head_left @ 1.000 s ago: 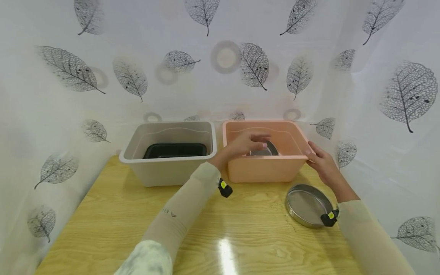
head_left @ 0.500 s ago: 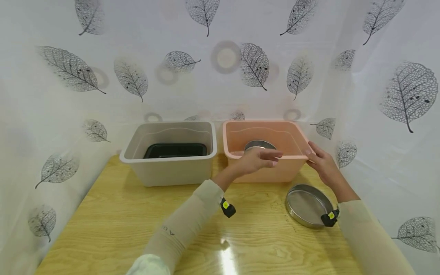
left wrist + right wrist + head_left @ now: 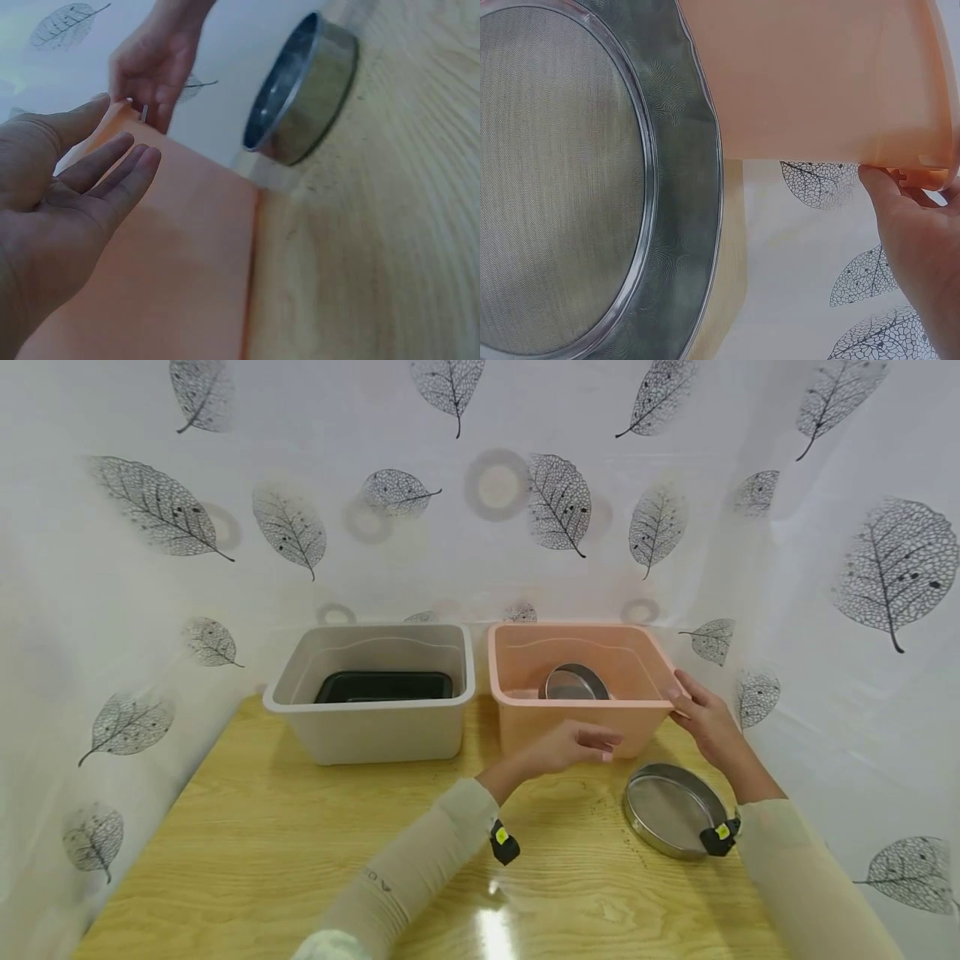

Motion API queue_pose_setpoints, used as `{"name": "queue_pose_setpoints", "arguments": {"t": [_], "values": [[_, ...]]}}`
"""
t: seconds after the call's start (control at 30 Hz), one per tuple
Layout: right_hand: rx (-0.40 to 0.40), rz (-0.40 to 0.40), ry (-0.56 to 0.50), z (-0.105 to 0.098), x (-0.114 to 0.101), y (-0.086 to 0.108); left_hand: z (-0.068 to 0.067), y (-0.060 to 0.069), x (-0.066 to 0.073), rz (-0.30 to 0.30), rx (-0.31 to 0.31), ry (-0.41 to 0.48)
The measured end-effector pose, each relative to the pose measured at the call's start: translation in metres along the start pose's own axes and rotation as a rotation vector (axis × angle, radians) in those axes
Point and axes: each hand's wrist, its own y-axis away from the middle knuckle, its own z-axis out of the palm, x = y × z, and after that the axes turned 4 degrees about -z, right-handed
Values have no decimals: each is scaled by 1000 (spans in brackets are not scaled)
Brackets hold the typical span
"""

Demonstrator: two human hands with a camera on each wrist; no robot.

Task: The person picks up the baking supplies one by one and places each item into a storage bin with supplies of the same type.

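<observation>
My right hand (image 3: 708, 727) grips the rim at the right end of the pink bin (image 3: 577, 727); in the right wrist view its thumb and fingers hold that edge. In front of the pink bin my left hand (image 3: 566, 747) hovers with nothing in it, fingers loosely extended and apart. A small round metal sieve (image 3: 576, 682) leans inside the pink bin, its lower part hidden by the front wall. On the table, below the right hand, lies a larger round sieve (image 3: 672, 810); its mesh (image 3: 555, 180) fills the left of the right wrist view.
Left of the pink bin stands a grey bin (image 3: 375, 731) with a black tray (image 3: 386, 686) inside. Both stand on a wood-grain table (image 3: 300, 843), close to a leaf-patterned curtain (image 3: 450, 560). Dark specks dot the table beside the large sieve.
My left hand has come out of the pink bin, back over its front rim and down toward me. The small sieve in the bin now leans more upright. The right hand keeps its place.
</observation>
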Motion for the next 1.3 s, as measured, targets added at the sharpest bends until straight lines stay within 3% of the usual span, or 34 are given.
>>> {"name": "queue_pose_setpoints", "arguments": {"t": [0.27,0.5,0.7,0.93,1.1,1.3], "values": [[3,14,7,-2,2,-1,29,-7,-26,-27,9,32],[-10,14,18,-3,3,-1,49,-9,-44,-51,41,-33],[-14,8,7,-4,3,0,66,-13,-60,-61,39,-11],[-4,7,5,-4,2,-1,77,-20,-65,-46,73,-68],[-6,16,15,-3,1,-1,83,-27,-70,-52,52,-49],[-20,7,13,-3,2,-1,90,-30,-74,-106,65,-52]]}}
